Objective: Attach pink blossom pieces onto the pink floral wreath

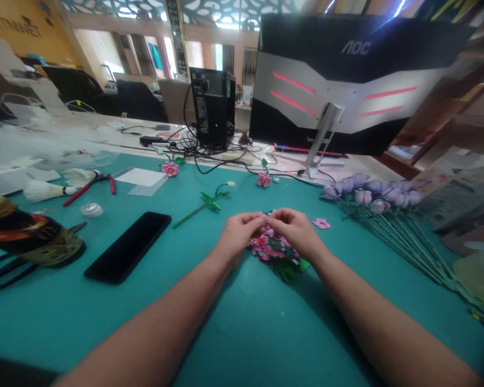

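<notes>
My left hand (pixel 240 230) and my right hand (pixel 295 230) meet over the middle of the mat, each closed in a pinch on a small pink piece between them; its exact shape is mostly hidden by the fingers. Under and just in front of them lies a heap of pink flower pieces (pixel 268 251) with green leaf pieces (pixel 289 272). A single flat pink petal piece (pixel 321 223) rests right of my right hand. Left of my hands is a green toy stem (pixel 192 216) with leaves and a white bud. Two assembled pink flowers (pixel 170 169) lie farther back.
A black phone (pixel 129 247) lies on the green mat (pixel 145 333). Farther left are a dark bottle (pixel 24 231), red-handled pliers (pixel 80 194) and shuttlecocks (pixel 44 190). Purple flowers (pixel 363 196) on long stems lie right. Behind stand a monitor (pixel 347 86) and computer tower (pixel 212 107), with cables.
</notes>
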`<action>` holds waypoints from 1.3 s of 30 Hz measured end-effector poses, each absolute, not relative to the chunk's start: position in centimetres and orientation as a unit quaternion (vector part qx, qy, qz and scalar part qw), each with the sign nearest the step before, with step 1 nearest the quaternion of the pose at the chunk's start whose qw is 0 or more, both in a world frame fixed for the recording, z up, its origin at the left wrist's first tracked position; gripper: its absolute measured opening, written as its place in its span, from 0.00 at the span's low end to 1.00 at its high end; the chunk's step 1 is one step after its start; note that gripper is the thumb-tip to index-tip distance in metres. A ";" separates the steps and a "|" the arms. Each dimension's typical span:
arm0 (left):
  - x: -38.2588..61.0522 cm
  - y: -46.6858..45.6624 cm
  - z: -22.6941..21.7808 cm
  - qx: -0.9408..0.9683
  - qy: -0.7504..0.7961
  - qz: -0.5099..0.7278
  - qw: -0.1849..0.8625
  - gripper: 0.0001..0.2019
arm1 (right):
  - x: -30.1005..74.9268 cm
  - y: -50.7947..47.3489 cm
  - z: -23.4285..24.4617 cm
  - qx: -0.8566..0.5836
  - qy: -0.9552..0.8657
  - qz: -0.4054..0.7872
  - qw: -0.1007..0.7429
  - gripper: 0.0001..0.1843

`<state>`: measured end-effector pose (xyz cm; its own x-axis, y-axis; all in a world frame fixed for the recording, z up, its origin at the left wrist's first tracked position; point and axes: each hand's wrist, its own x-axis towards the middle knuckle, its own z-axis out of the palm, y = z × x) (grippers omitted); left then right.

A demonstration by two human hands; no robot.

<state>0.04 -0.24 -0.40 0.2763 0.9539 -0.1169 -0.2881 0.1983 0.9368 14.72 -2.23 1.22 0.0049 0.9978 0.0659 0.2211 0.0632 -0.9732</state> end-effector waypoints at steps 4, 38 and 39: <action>0.0 -0.1 -0.7 0.415 0.379 0.455 0.691 0.12 | 14.9 -2.1 1.1 -0.537 -0.561 0.436 0.455 0.18; -0.5 0.9 -0.6 0.465 0.454 0.429 0.627 0.16 | 32.9 1.1 -2.0 -0.847 -0.524 0.038 0.081 0.13; -0.5 0.9 -0.6 0.464 0.454 0.428 0.628 0.16 | 32.8 1.2 -2.1 -0.846 -0.526 0.040 0.077 0.13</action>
